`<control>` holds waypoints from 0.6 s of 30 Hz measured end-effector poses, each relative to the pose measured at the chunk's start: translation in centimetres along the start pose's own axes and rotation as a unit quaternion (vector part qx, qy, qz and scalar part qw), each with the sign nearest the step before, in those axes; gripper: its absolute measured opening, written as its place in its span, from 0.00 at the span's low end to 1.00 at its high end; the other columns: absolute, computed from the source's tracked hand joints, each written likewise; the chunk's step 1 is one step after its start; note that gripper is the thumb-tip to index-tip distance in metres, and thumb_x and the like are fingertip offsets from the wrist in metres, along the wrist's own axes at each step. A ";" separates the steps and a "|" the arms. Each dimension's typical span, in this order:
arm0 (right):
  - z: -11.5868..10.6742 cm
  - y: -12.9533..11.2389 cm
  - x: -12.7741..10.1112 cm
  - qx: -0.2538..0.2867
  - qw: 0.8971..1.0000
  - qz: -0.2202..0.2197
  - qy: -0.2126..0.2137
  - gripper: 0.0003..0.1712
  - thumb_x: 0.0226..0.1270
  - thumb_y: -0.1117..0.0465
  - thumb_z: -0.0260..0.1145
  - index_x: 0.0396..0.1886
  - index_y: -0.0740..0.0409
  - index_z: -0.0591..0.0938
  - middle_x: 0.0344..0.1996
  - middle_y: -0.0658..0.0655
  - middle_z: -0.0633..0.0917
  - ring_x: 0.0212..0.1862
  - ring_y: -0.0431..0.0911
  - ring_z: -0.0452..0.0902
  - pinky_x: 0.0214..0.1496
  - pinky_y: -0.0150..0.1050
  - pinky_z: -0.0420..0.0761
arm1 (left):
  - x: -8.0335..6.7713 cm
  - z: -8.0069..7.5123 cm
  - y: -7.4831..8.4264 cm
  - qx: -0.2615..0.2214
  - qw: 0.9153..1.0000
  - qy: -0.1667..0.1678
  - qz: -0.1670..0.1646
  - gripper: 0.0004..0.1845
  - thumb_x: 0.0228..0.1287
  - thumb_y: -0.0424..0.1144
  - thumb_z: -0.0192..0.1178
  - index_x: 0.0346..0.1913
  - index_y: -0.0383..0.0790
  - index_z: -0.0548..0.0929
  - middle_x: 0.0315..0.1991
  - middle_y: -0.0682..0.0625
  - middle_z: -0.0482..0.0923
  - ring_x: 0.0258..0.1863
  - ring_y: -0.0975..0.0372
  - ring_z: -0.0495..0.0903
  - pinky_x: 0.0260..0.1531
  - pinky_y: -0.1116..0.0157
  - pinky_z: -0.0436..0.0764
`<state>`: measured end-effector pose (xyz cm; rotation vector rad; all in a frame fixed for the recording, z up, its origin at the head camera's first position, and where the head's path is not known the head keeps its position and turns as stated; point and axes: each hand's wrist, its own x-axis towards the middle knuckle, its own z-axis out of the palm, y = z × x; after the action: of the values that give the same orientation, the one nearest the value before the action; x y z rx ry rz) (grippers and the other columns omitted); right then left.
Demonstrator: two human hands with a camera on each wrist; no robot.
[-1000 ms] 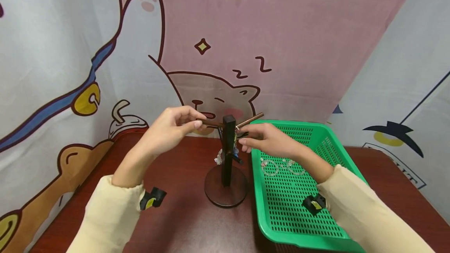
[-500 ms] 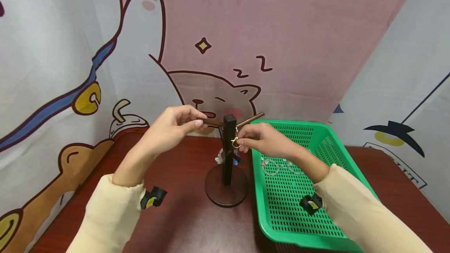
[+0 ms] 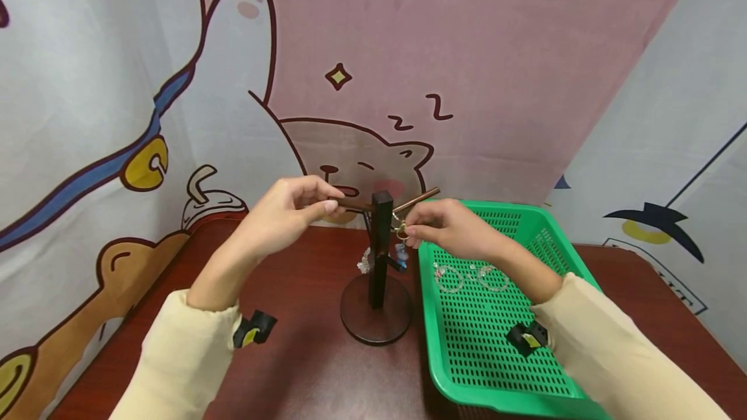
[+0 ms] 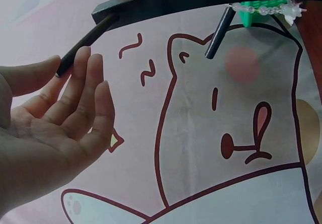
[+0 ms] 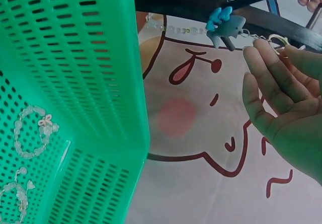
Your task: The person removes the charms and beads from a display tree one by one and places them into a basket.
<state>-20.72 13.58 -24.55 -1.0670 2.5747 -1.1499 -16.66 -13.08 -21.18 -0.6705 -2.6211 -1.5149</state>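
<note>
Left hand [image 3: 286, 212] pinches the stand's peg [image 3: 349, 203] — right hand [image 3: 446, 229] pinches a gold clasp [image 3: 401, 232].

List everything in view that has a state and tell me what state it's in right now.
Left hand: fingertips hold the stand's left peg.
Right hand: pinches the gold clasp.
Gold clasp: held beside the post, under the right peg.
Blue charm: dangling from the chain.
Jewelry stand: upright on the table.
Green basket: upright, two bead bracelets lying inside.

- You had two "Z"-like marks [image 3: 419, 114] drawn on the pink backdrop [image 3: 467, 50], above the cartoon face.
- At the backdrop's right edge you had partial lettering [image 3: 679, 290], too cut off to read.
</note>
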 end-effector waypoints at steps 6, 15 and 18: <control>-0.9 0.1 -0.5 0.004 1.000 0.012 0.013 0.05 0.65 0.66 0.58 0.33 0.62 0.80 0.25 0.52 0.83 0.31 0.43 0.80 0.37 0.38 0.76 | 0.0 0.0 0.0 -0.003 1.000 -0.001 0.005 0.08 0.64 0.30 0.55 0.44 0.33 0.80 0.34 0.46 0.82 0.37 0.59 0.80 0.41 0.59 0.76; -2.0 0.8 -1.3 -0.015 0.999 0.016 0.024 0.05 0.66 0.68 0.57 0.34 0.62 0.80 0.28 0.54 0.84 0.32 0.43 0.80 0.37 0.39 0.77 | 0.0 0.0 0.0 -0.005 1.000 0.000 0.011 0.08 0.63 0.30 0.55 0.43 0.32 0.80 0.34 0.46 0.82 0.37 0.60 0.80 0.40 0.60 0.76; -2.4 1.0 -1.5 -0.022 0.999 0.020 0.032 0.05 0.66 0.67 0.57 0.34 0.62 0.80 0.28 0.54 0.84 0.31 0.42 0.80 0.37 0.38 0.77 | 0.0 0.0 0.0 -0.002 1.000 0.000 0.013 0.08 0.63 0.30 0.55 0.43 0.33 0.80 0.33 0.46 0.82 0.36 0.60 0.80 0.40 0.60 0.76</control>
<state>-21.05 16.48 -23.78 -0.9976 2.6702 -1.1410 -16.66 -13.05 -21.21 -0.7012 -2.5991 -1.5129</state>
